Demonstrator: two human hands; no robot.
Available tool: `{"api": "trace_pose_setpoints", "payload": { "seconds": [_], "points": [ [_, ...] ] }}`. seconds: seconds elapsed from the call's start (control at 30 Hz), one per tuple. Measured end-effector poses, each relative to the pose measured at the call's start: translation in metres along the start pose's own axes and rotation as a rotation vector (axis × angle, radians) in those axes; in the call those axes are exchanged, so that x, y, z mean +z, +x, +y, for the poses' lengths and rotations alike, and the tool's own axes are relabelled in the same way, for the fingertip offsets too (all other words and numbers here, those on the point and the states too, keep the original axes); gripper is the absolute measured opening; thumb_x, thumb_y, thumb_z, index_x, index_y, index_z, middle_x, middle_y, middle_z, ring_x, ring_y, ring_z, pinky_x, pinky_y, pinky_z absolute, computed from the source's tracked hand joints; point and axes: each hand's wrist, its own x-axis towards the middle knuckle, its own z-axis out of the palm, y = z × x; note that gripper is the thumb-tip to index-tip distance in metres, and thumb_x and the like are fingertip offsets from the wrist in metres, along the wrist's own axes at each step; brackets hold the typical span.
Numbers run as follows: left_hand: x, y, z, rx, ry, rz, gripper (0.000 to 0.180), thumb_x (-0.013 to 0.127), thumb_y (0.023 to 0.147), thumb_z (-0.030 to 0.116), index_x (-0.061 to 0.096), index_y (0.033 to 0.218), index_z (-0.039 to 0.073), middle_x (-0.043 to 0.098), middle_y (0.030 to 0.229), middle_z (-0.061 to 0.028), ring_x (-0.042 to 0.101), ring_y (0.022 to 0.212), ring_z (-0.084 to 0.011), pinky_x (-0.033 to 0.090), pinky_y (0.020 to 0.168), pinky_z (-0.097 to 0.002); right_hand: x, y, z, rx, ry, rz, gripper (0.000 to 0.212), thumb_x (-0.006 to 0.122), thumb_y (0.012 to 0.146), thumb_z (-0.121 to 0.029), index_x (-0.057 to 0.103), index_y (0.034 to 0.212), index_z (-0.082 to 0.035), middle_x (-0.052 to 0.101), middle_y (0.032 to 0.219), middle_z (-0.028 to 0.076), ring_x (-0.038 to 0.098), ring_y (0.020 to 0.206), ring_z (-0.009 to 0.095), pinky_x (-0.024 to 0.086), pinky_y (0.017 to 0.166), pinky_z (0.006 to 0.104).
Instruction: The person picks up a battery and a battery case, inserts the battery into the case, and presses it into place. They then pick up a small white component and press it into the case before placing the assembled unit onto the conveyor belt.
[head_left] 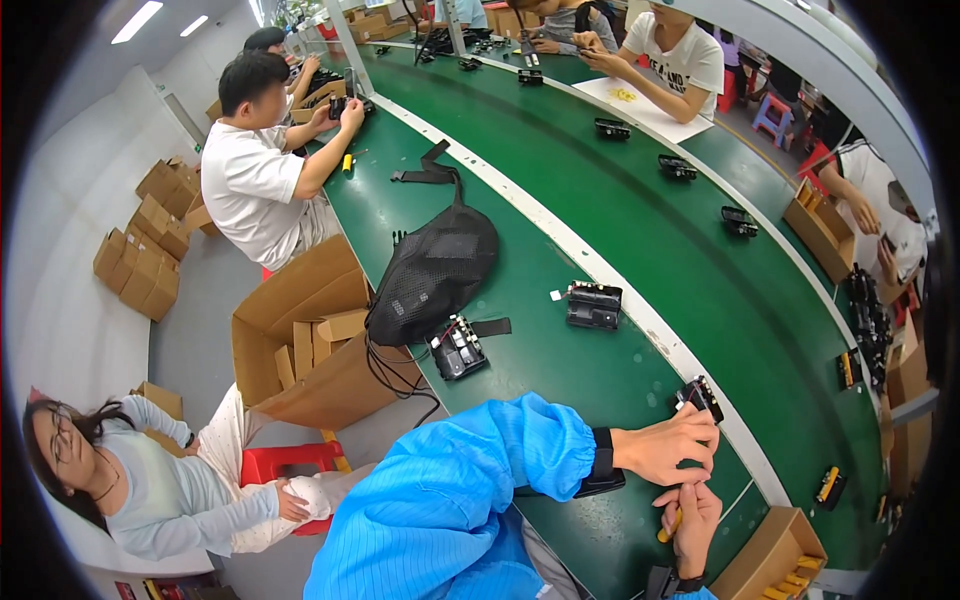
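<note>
At the left, an open cardboard carton (345, 372) containing smaller boxes stands beside the green workbench (535, 365). A black mesh bag (440, 262) lies on the bench near the carton, its straps spread. Just beside the bag rests a wired black housing (458, 350); farther right lies a two-bay black housing (594, 305) with a white connector at its left end. The left hand (668, 447) extends from a blue sleeve (470, 470), palm down, with its fingers bent and partly spread; whether they grip anything cannot be determined. A yellow cylindrical piece (669, 527) lies inside the curled fingers of the right hand (693, 520) — these fingers are closed around it, one end projecting toward the left. The right fingertips are near the left fingertips. The rail-side black housing (704, 400) lies beyond the left fingers, against the white rail (640, 318) — contact with the fingers cannot be confirmed. At the lower right, a small cardboard box (738, 562) contains yellow pieces (797, 578).
</note>
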Motion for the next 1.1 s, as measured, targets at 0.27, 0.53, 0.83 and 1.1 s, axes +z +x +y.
{"api": "trace_pose_setpoints", "payload": {
  "seconds": [0.27, 0.53, 0.83, 1.1],
  "points": [
    [0.003, 0.009, -0.016, 0.070, -0.127, 0.098, 0.006, 0.072, 0.080, 0.017, 0.070, 0.079, 0.011, 0.062, 0.090, -0.0023, 0.053, 0.095, -0.0250, 0.035, 0.089, -0.0406, 0.011, 0.004, -0.004, 0.001, 0.076, 0.177, 0.017, 0.049, 0.103, -0.016, 0.057, 0.104, -0.001, 0.064, 0.068, 0.011, 0.045, 0.043, 0.010, 0.034, 0.039, 0.0233],
    [-0.007, 0.015, -0.012, -0.102, -0.051, -0.006, 0.009, 0.072, 0.080, 0.012, 0.073, 0.089, 0.011, 0.061, 0.094, -0.0013, 0.050, 0.097, -0.0231, 0.033, 0.087, -0.0378, 0.002, 0.012, 0.001, -0.054, 0.371, 0.251, 0.011, 0.053, 0.101, -0.012, 0.058, 0.102, -0.002, 0.060, 0.063, 0.008, 0.041, 0.041, 0.007, 0.032, 0.038, 0.0224],
    [-0.018, 0.016, -0.009, -0.025, 0.122, -0.062, 0.023, 0.074, 0.079, 0.012, 0.071, 0.102, 0.010, 0.060, 0.107, -0.0037, 0.051, 0.102, -0.0250, 0.033, 0.089, -0.0402, 0.005, 0.010, 0.007, -0.085, 0.292, 0.237, 0.010, 0.056, 0.099, -0.012, 0.060, 0.101, -0.003, 0.060, 0.061, 0.006, 0.044, 0.040, 0.005, 0.033, 0.038, 0.0210],
    [-0.037, 0.022, -0.025, -0.263, 0.533, -0.025, 0.041, 0.074, 0.080, 0.016, 0.064, 0.120, 0.007, 0.057, 0.112, -0.0099, 0.053, 0.106, -0.0300, 0.036, 0.093, -0.0442, 0.004, 0.009, 0.002, -0.060, 0.277, 0.256, 0.010, 0.056, 0.098, -0.012, 0.061, 0.100, -0.003, 0.062, 0.064, 0.005, 0.046, 0.040, 0.005, 0.033, 0.037, 0.0205]
  ]
}}
